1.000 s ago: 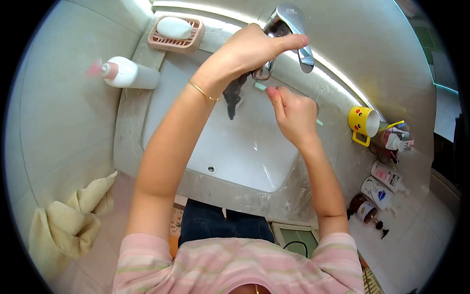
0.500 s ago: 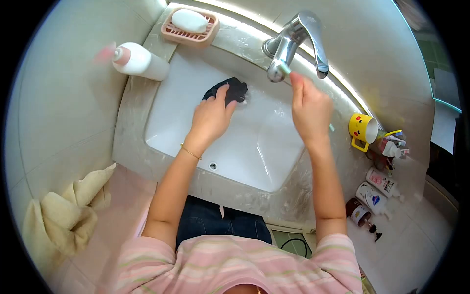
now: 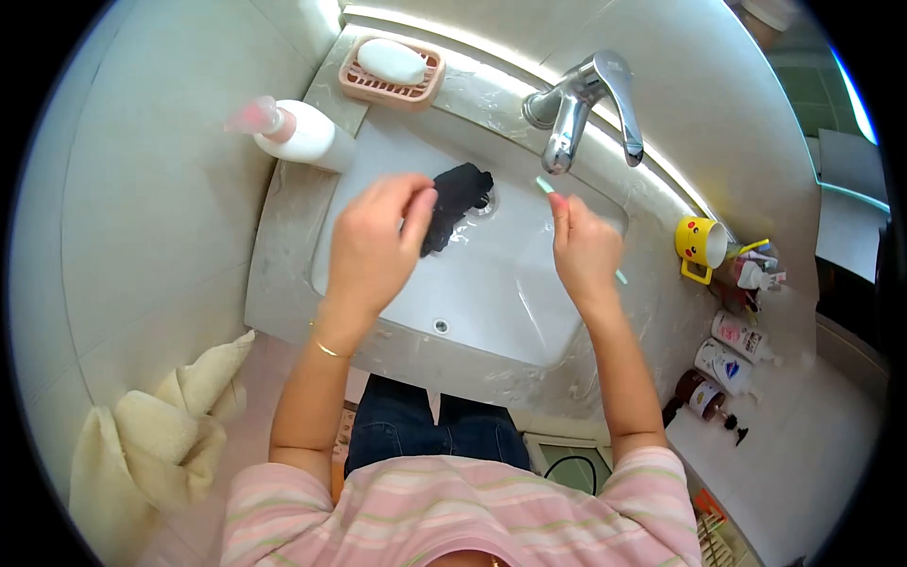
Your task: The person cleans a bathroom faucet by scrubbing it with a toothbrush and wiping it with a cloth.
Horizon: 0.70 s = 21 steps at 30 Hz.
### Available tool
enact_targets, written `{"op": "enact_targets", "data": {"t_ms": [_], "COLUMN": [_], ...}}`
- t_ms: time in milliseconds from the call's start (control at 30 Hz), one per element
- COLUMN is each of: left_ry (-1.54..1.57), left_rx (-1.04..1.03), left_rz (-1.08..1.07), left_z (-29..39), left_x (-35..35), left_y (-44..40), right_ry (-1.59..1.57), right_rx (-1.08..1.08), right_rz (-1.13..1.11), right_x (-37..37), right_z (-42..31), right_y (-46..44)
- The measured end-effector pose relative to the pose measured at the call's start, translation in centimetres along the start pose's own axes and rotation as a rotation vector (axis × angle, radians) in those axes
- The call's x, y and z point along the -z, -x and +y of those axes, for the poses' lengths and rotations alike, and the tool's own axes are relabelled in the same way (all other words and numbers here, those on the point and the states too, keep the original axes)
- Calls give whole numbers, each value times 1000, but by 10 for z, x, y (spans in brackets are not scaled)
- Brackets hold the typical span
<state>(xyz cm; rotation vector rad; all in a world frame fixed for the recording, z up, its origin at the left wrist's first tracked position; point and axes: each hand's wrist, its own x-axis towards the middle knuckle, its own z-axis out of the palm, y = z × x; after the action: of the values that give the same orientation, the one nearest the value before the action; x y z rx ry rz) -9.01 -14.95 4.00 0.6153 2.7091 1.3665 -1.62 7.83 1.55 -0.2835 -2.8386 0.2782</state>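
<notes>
Striped pink shirt (image 3: 463,501), soft fabric. Desk (image 3: 288,246), grey, marbled, with inset white basin (image 3: 510,326), glossy, rounded corners. Left hand (image 3: 373,241), fingers curled, raised over the basin beside the cloth. Right hand (image 3: 586,255), closed round a slim pale-green stick (image 3: 545,185). Yellow mug (image 3: 697,241), printed face. White pump bottle (image 3: 307,134), pink collar. Chrome tap (image 3: 572,109), curved lever. Pink slatted dish (image 3: 392,93) bearing an oval white soap bar (image 3: 392,61).

Cloth (image 3: 461,194): black, crumpled, matt, lying in the basin at the drain (image 3: 484,206). Stick: thin, straight, held aslant, an end showing either side of the fist.

Cloth partly behind the left hand; whether the fingers touch it cannot be told. Stick's middle hidden in the grip. Pump bottle's head blurred.
</notes>
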Motion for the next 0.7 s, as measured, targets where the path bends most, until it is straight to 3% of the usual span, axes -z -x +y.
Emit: {"op": "enact_targets", "data": {"t_ms": [100,133,167,200,233,267,300,333,400,467,533,567,633,667,700], "left_ry": [-8,-16,11,29,-3,67,142,115,-341,-272,193,189,644,641,281], "left_rx": [-84,-74,-89,-112,-113,-102,-99,-101,-86,-33,203,207,316,319,327], "left_rz": [122,111,242,385,395,564,732,734,640,571,408,406,441,442,475], "left_z": [4,9,13,13,8,1,-5,-11,-24,-31,-39,-40,-41,-40,-37], "left_x": [27,37,47,56,63,71,80,86,91,95,98,98,93,90,87], "left_y": [-10,-10,-15,-20,-26,-36,-44,-49,-53,-53,-57,-60,-65,-63,-57], "right_ry": [-220,-600,-983,-1004,-1407,-1809,-1885,-1908,-2008,-2024,-2012,-2018,-2017,-2010,-2009], "right_rx": [-125,-243,-352,-336,-462,-590,-561,-554,-603,-613,-587,-580,-589,-597,-602], "right_rz": [-146,-205,-250,-247,-376,-523,-522,-536,-547,-570,-599,-611,-586,-557,-562], "right_x": [-10,-10,-11,-11,-9,-9,-9,-10,-12,-15,-17,-18,-20,-22,-25], "right_z": [-9,-25,-40,-55,-72,-90,-108,-124,-152,-172,-187,-193,-205,-209,-212], "right_y": [2,3,-1,-8,-13,-18,-25,-32,-45,-53,-62,-65,-69,-70,-71]}}
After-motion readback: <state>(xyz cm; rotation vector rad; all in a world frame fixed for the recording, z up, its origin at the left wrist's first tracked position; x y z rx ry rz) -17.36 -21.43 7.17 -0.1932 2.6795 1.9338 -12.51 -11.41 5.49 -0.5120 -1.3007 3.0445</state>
